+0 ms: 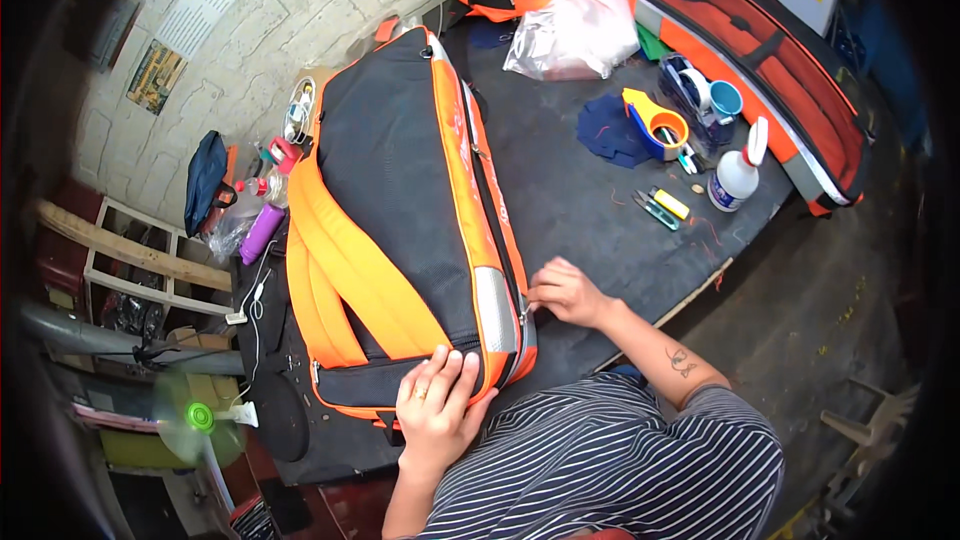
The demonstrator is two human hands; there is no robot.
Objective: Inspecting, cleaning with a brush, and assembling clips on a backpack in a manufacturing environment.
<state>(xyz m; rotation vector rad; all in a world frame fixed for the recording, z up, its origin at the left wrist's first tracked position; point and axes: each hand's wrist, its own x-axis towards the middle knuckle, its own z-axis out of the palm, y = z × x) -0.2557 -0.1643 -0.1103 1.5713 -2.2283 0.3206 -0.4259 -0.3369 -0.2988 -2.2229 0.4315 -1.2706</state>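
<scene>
A large black and orange backpack (pixel 390 170) lies on the dark table in front of me, its wide orange shoulder straps (pixel 350 260) facing up. My left hand (pixel 440 405) rests on the near end of the bag, fingers stretched over the black panel and thumb out toward the right corner. At the bag's right side, my right hand (pixel 568 292) is closed in a pinch on a small zipper pull (pixel 527 308), mostly covered by the fingertips. A grey reflective patch (pixel 493 308) sits beside that zipper.
Right of the bag stand a white spray bottle (pixel 735 178), a tape dispenser (pixel 658 125), thread snips (pixel 657 210) and a yellow lighter (pixel 670 203). An opened orange bag (pixel 760 70) and clear plastic (pixel 575 35) lie farther back. A fan (pixel 200 418) is at lower left.
</scene>
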